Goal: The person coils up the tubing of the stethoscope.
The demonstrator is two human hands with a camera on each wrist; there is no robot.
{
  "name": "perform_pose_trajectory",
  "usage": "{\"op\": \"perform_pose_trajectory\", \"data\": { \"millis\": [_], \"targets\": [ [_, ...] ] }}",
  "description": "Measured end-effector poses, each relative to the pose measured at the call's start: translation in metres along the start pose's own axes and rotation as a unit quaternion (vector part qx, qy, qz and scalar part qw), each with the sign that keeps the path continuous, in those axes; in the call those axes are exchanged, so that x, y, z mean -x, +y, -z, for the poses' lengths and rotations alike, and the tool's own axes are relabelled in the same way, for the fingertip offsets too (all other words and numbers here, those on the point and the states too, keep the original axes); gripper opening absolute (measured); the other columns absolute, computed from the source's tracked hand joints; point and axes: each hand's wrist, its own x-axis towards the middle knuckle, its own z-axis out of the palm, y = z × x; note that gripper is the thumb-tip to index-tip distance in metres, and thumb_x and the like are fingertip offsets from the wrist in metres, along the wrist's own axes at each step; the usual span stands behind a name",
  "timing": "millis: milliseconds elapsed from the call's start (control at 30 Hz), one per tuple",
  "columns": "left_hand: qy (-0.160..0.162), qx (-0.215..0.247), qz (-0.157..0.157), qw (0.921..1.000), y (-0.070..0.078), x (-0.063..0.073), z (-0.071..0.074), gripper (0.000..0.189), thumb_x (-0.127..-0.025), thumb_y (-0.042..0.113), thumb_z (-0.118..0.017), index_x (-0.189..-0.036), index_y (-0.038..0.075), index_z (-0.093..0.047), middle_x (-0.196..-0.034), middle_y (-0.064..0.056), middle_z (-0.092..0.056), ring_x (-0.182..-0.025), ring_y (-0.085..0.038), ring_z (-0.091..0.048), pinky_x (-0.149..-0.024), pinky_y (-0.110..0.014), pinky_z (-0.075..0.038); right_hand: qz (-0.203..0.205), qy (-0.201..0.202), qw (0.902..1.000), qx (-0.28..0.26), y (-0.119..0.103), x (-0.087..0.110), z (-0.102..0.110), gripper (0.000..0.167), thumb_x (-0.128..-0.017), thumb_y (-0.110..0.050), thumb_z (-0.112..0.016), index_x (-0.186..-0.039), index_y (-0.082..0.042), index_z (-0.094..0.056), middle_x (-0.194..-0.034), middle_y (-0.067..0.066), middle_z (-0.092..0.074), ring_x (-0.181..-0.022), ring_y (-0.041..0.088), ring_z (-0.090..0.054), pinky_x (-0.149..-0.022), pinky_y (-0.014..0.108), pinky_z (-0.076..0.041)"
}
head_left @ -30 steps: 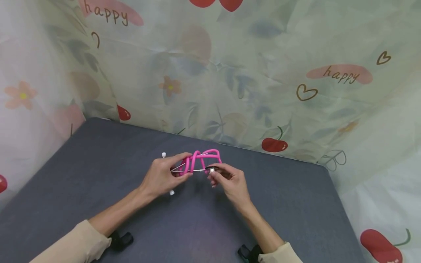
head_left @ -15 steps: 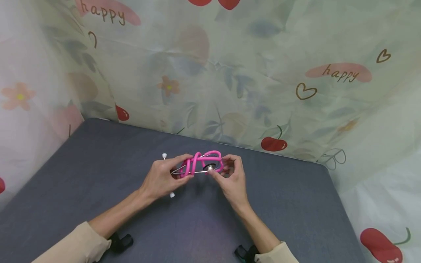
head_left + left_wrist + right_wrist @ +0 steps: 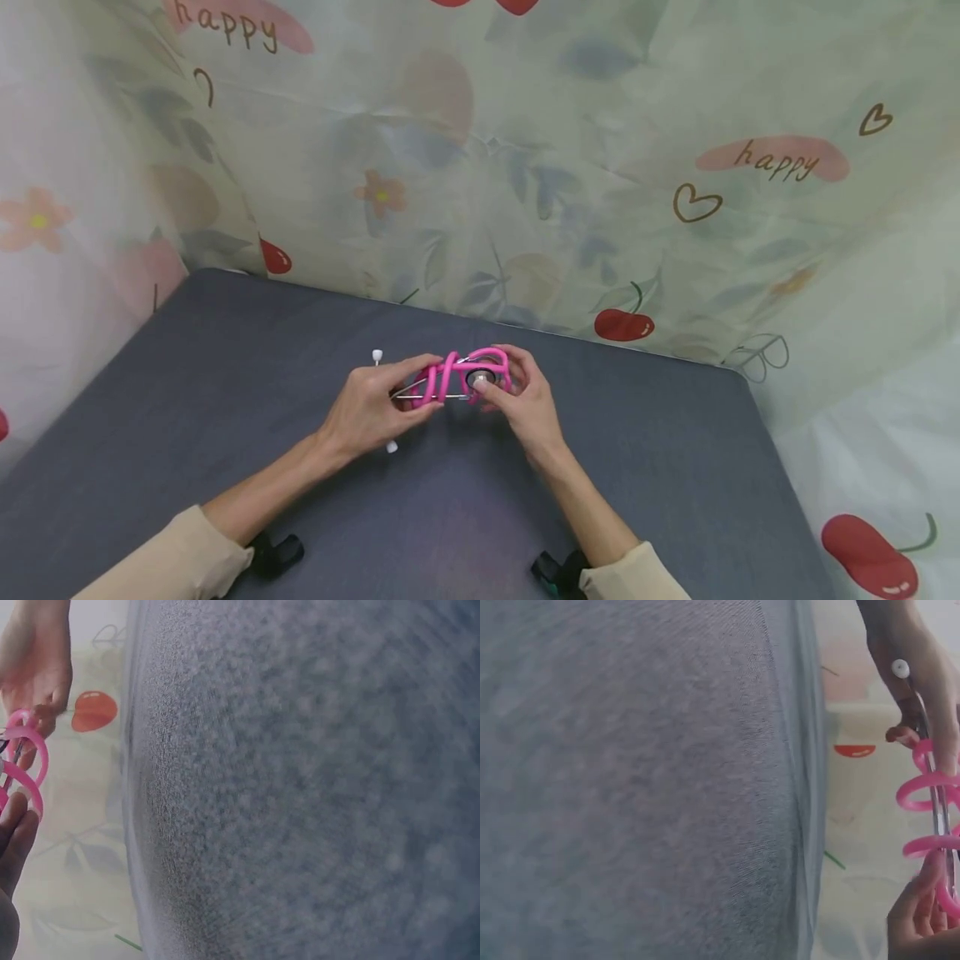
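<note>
A pink stethoscope [image 3: 447, 377], its tube wound in loops around its metal ear tubes, is held above the table between both hands. My left hand [image 3: 366, 410] grips the left end of the coil, thumb below and fingers above. White ear tips [image 3: 377, 356] stick out past that hand on both sides. My right hand [image 3: 529, 407] holds the right end, its thumb on the round chest piece [image 3: 480, 379] and its fingers behind the loops. In the right wrist view, the pink loops [image 3: 926, 846] circle the metal tube; the left wrist view catches only part of the coil [image 3: 34, 761].
A dark grey cloth-covered table [image 3: 300, 333] lies beneath the hands. Behind it hangs a pale printed curtain [image 3: 480, 208] with cherries and flowers, reaching down both sides. Black straps [image 3: 277, 557] sit at the wrists by the beige sleeves [image 3: 168, 554].
My right hand has shifted its hold from pinching the chest piece at the coil's edge to wrapping round the right loops. The chest piece now sits within the loops. My left hand keeps its grip.
</note>
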Motion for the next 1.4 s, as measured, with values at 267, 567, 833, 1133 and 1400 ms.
{"op": "perform_pose_trajectory", "data": {
  "millis": [267,567,833,1133,1400],
  "targets": [
    [-0.011,0.006,0.004,0.9999,0.001,0.0,0.0,0.063,-0.073,0.024,-0.09,-0.131,0.015,-0.066,-0.072,0.002,-0.065,-0.054,0.0,-0.05,-0.052,-0.018,-0.046,-0.029,0.016,0.9992,0.021,-0.001,-0.003,0.0,0.051,-0.084,-0.009,-0.08,-0.128,-0.014,-0.054,-0.109,0.005,-0.07,-0.074,0.012,-0.057,-0.066,0.027,-0.048],
    [-0.058,0.003,0.0,0.9983,0.001,0.001,0.001,0.061,-0.077,0.023,-0.088,-0.132,0.021,-0.061,-0.104,0.001,-0.068,-0.063,-0.002,-0.057,-0.058,-0.017,-0.051,-0.046,0.006,0.9989,0.005,0.004,-0.003,0.004,0.055,-0.083,-0.005,-0.08,-0.129,-0.01,-0.051,-0.102,0.001,-0.069,-0.074,0.01,-0.055,-0.063,0.023,-0.045],
    [-0.1,-0.043,-0.028,0.9937,0.001,0.001,0.001,0.06,-0.082,0.024,-0.083,-0.137,0.031,-0.06,-0.118,-0.002,-0.061,-0.06,0.002,-0.052,-0.056,-0.016,-0.046,-0.039,-0.006,0.9992,0.009,0.006,-0.003,0.009,0.055,-0.083,-0.006,-0.08,-0.129,-0.011,-0.051,-0.102,0.002,-0.068,-0.074,0.011,-0.053,-0.062,0.023,-0.044],
    [-0.132,-0.144,-0.075,0.9779,0.005,-0.003,0.002,0.062,-0.087,0.028,-0.078,-0.143,0.034,-0.053,-0.114,-0.003,-0.057,-0.051,-0.001,-0.039,-0.048,-0.019,-0.037,-0.049,-0.006,0.9985,0.021,0.011,-0.003,0.01,0.057,-0.084,-0.007,-0.08,-0.131,-0.01,-0.049,-0.107,0.005,-0.067,-0.076,0.013,-0.056,-0.063,0.023,-0.046],
    [-0.136,-0.172,-0.07,0.9732,0.011,-0.003,-0.001,0.066,-0.086,0.027,-0.078,-0.146,0.031,-0.051,-0.11,-0.003,-0.055,-0.047,-0.003,-0.034,-0.042,-0.019,-0.032,-0.046,0.0,0.9985,0.029,0.016,-0.002,0.01,0.056,-0.083,-0.007,-0.081,-0.129,-0.011,-0.049,-0.101,0.004,-0.066,-0.078,0.013,-0.055,-0.064,0.023,-0.047]
  ]
}}
